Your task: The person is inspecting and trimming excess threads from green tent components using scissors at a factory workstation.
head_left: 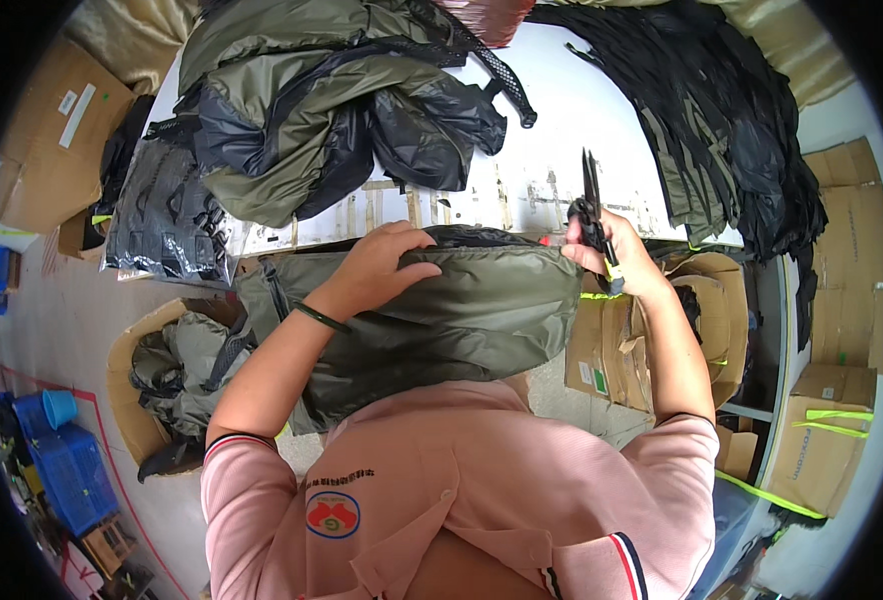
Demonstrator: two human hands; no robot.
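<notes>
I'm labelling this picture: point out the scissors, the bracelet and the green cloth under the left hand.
Scissors (592,224), head view: black part just below the blades.
Bracelet (323,318), head view: middle of the band.
Green cloth (452,315), head view: middle of its visible face.

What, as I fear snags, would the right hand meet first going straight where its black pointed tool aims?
Across the flat white tabletop, the right hand likely meets the long black fabric pile, though depth is unclear.
</notes>
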